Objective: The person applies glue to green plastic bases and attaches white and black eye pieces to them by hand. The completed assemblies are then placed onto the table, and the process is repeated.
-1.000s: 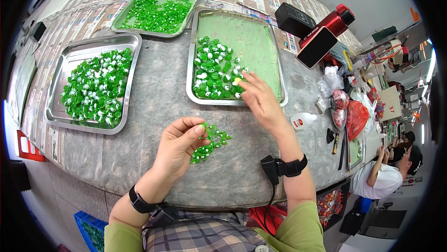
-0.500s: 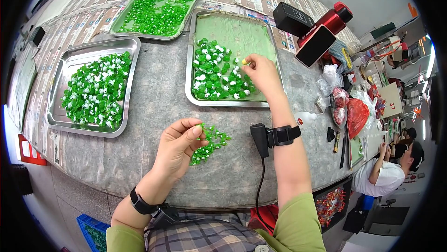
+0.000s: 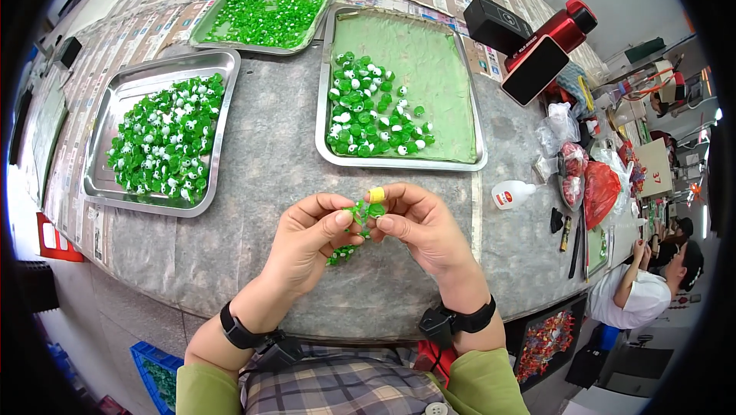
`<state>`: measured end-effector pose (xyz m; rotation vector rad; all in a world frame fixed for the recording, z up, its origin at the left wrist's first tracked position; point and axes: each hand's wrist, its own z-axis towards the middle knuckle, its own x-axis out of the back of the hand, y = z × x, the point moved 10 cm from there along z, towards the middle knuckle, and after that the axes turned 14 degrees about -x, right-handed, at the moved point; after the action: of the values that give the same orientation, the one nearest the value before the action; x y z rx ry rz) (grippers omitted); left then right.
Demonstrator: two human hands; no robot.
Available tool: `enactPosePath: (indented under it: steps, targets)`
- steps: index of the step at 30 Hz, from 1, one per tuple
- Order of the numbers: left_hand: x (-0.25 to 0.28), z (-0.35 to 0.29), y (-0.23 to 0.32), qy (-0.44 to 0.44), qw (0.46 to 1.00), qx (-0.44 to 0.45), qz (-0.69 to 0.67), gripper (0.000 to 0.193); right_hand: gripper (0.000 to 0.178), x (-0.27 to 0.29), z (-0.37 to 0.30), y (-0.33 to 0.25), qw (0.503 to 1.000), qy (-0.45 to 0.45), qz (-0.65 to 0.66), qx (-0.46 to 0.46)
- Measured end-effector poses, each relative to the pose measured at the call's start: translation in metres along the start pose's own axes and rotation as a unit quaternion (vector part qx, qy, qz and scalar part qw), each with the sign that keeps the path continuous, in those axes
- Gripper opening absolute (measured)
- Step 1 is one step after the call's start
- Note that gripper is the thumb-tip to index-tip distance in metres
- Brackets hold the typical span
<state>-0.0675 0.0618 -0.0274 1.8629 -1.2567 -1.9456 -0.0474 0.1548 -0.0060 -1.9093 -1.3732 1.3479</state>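
Observation:
My left hand (image 3: 300, 242) pinches a small green plastic piece (image 3: 356, 211) between thumb and forefinger. Close against it, my right hand (image 3: 429, 235) has a round green bead with white (image 3: 376, 210) in a thumb-and-finger pinch; yellow tape wraps its forefinger. The two pieces nearly meet, and whether they touch I cannot tell. Below the fingers, partly hidden, small green pieces (image 3: 341, 255) lie on the grey table cover. Beyond my hands, a metal tray with a green liner (image 3: 433, 70) holds loose green-and-white beads (image 3: 360, 104) on its left side.
At left stands a metal tray (image 3: 98, 177) heaped with green-and-white beads. Another tray (image 3: 207, 34) with smaller green pieces sits farther back. To the right are a white bottle (image 3: 512, 194), a phone (image 3: 536, 70), a red flask (image 3: 563, 27) and plastic bags. A person (image 3: 632, 292) sits at far right.
My right hand has come back from the green-lined tray with a bead and now meets my left hand. The view has shifted slightly. My left hand keeps its pinch.

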Motion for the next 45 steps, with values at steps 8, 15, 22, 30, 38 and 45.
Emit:
enactPosePath:
  steps: [8,15,22,30,38,45]
  targets:
    - [0.002,0.000,-0.002,-0.011,1.000,-0.001,0.004,0.013,0.019,0.003,-0.008,-0.001,0.999,0.024,-0.008,0.030]
    - [0.004,0.000,0.000,-0.001,0.999,-0.015,0.050,0.012,0.020,0.003,-0.013,-0.013,0.993,0.062,-0.026,0.099]
    - [-0.003,0.000,0.003,-0.030,0.998,-0.021,0.052,0.014,0.020,0.002,-0.010,-0.008,0.994,0.052,-0.016,0.096]
    - [0.002,0.000,0.005,-0.019,0.999,-0.029,0.036,0.013,0.021,-0.002,-0.014,-0.009,0.991,0.066,-0.090,0.070]
    - [0.002,0.001,0.002,-0.012,0.999,-0.022,0.041,0.013,0.021,0.006,-0.017,-0.009,0.990,0.081,-0.074,0.085]
    - [0.005,0.001,0.001,-0.016,0.994,-0.036,0.097,0.011,0.020,0.005,-0.021,-0.016,0.983,0.101,-0.086,0.127]
